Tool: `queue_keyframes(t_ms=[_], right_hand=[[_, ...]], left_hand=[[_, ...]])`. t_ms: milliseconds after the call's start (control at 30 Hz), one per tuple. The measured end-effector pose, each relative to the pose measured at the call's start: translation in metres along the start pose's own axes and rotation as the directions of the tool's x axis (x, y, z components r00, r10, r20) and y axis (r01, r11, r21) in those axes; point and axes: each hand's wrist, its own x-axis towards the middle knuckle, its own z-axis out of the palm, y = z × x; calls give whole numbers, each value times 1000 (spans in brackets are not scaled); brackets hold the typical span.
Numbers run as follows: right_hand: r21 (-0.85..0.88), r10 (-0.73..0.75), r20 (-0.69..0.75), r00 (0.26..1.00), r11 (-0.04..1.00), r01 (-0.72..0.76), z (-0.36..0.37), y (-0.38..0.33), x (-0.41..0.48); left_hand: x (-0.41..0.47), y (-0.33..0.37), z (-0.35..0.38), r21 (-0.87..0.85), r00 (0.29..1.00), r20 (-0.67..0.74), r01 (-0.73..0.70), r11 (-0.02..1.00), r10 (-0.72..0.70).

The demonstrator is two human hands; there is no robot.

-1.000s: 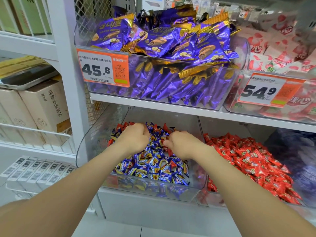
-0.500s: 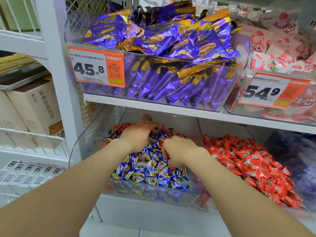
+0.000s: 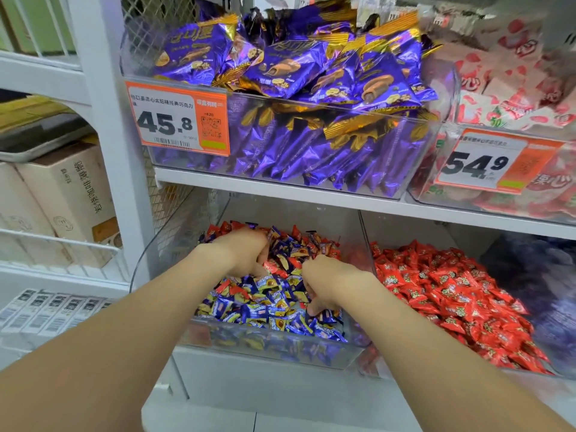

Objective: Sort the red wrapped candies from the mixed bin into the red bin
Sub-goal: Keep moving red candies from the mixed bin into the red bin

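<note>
The clear mixed bin (image 3: pixel 265 353) on the lower shelf holds mostly blue and yellow wrapped candies (image 3: pixel 265 310) with red wrapped candies (image 3: pixel 276 265) scattered among them. My left hand (image 3: pixel 246 254) is at the back of the pile, its fingers curled down into the candies beside a red one. My right hand (image 3: pixel 327 282) is nearer the front right of the bin, its fingers curled under and its thumb dug into the candies. The backs of both hands hide what the fingers hold. The red bin (image 3: pixel 372 366) of red candies (image 3: pixel 452 294) stands right of it.
A shelf (image 3: pixel 311 194) runs low over both bins, carrying a bin of purple snack packs (image 3: pixel 296 98) and a bin of pink-and-white packs (image 3: pixel 514 88), each with a price tag. A white upright (image 3: pixel 109 120) and cardboard boxes (image 3: pixel 68 194) are to the left.
The left hand has pushed further back and down into the pile. The right hand has drawn toward the bin's front right and curled tighter. The view has shifted slightly.
</note>
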Motion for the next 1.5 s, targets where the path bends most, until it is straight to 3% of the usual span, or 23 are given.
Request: queue_keyframes(t_ms=[133,367,500,633,700,767,900,1033,1200,1333,1500], right_hand=[[61,-43,-56,997,997,46,-13,2,-7],[385,-99,-51,994,916,111,-29,13,-19],[545,-144,-76,987,823,162,-35,9,-22],[590,-96,-148,984,791,165,-37,4,-15],[578,-76,-158,984,801,155,-37,0,-10],[560,-44,-195,980,815,148,-38,-6,-6],[503,22,-227,974,859,98,-38,-14,10],[262,-14,-379,925,957,122,-23,-21,41],[94,-147,-243,959,980,174,-10,-31,62],[133,-106,-217,970,982,137,-10,-31,66],[213,-29,-282,959,973,92,-30,-20,56]], left_hand=[[-18,-6,-4,-136,999,-42,-16,991,11],[-48,-15,-15,-447,999,-49,-21,894,0],[-57,-10,-19,-710,999,15,31,704,-28],[-63,1,-27,-871,968,103,199,450,-230],[-66,2,-32,-892,948,124,237,386,-294],[-70,0,-34,-876,942,112,245,415,-318],[-77,-5,-32,-766,969,2,160,622,-247],[-82,-8,-31,-670,986,14,131,731,-165],[-84,-22,-23,-343,994,110,61,937,-24],[-75,-27,-12,-124,997,-47,-71,990,66],[-67,-31,-3,-162,993,31,-106,981,113]])
